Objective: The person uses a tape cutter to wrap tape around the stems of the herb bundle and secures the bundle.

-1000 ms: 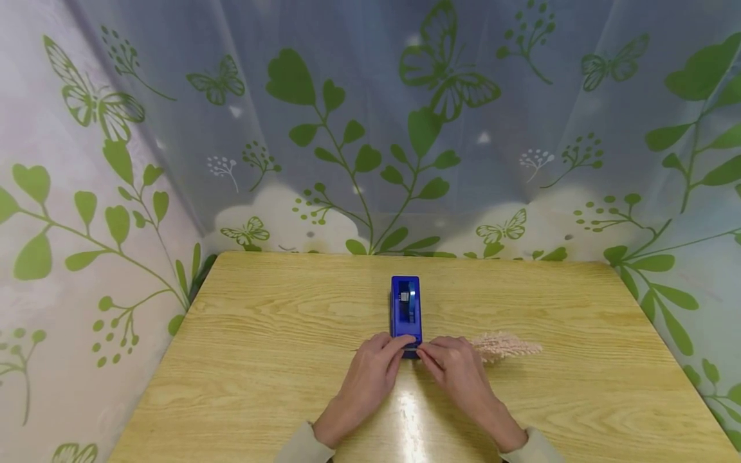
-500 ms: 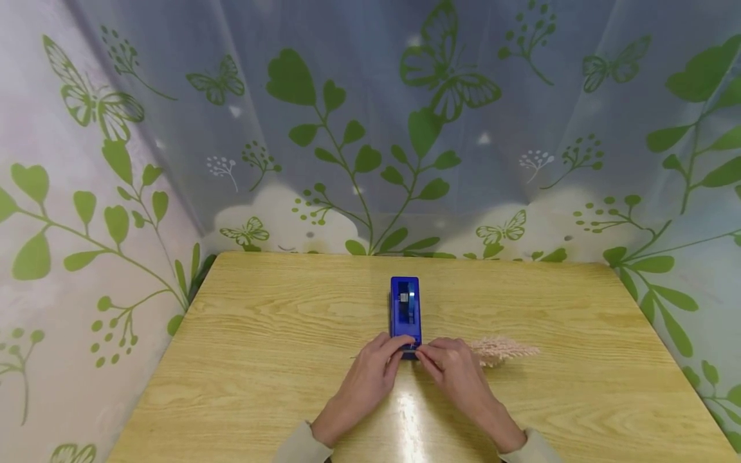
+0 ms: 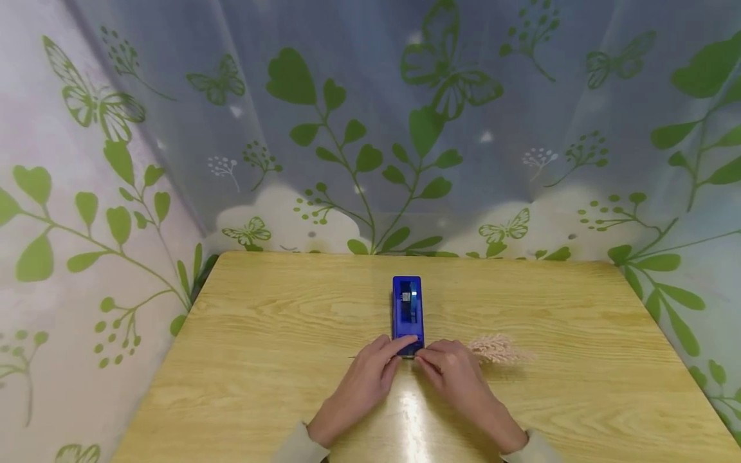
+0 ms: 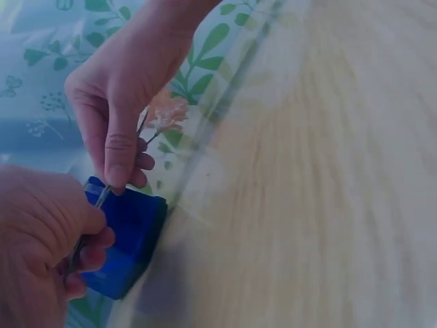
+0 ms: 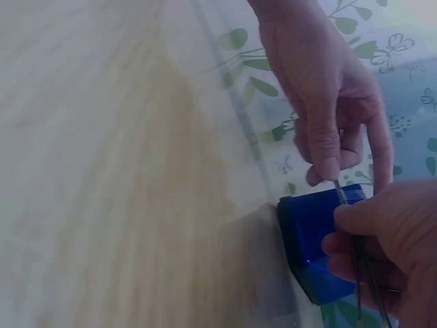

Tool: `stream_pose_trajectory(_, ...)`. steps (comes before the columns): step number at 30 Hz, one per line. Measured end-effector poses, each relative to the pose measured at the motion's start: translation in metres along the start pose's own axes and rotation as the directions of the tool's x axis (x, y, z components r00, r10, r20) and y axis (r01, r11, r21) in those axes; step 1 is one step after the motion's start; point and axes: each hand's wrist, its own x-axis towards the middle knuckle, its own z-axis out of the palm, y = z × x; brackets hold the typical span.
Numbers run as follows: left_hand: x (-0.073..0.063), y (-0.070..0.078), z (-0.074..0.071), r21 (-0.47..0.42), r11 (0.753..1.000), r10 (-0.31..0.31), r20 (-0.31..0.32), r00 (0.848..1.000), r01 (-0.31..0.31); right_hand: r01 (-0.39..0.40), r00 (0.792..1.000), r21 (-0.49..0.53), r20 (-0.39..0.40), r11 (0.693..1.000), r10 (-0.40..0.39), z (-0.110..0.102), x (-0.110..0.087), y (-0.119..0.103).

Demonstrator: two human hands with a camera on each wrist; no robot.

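Observation:
A blue tape dispenser (image 3: 407, 325) stands at the middle of the table, its near end between my two hands. Several thin stems of a bunch of pale pink artificial flowers (image 3: 498, 349) run crosswise along that end. My left hand (image 3: 365, 379) pinches the stems (image 5: 341, 193) with thumb and curled fingers, while its index finger reaches over the dispenser. My right hand (image 3: 458, 376) pinches them just to the right, close to the flower heads. In the right wrist view the dispenser's jagged cutting edge (image 5: 360, 194) shows beside the stems. Whether tape is stuck on them, I cannot tell.
The light wooden table (image 3: 260, 334) spreads out on both sides of the hands. A curtain (image 3: 370, 128) printed with green leaves and butterflies surrounds its back and sides.
Both hands have shifted slightly toward the person, bringing the stems to the dispenser's near edge. Their grips look the same, and the dispenser stays in place.

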Motion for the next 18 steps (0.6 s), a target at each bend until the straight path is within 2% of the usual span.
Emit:
stream_pose_trajectory(6,0.006,0.007,-0.005,0.029,0.999,-0.015,0.033,0.999,0.014,-0.077,0.992,0.049,0.101,0.996,0.071,-0.012,0.007,0.000)
stream_pose_trajectory(10,0.006,0.011,-0.006,0.048,0.999,0.008,0.011,1.000,-0.009,-0.145,0.979,0.107,0.161,0.984,0.127,-0.022,0.011,-0.003)
stream_pose_trajectory(13,0.005,0.012,-0.006,0.064,0.997,0.039,-0.013,0.999,-0.039,-0.164,0.974,0.109,0.178,0.980,0.143,-0.027,0.013,-0.004)
stream_pose_trajectory(18,0.005,0.015,-0.006,0.076,0.996,0.042,-0.021,0.999,-0.041,-0.167,0.970,0.094,0.193,0.981,0.147,-0.032,0.014,-0.006)
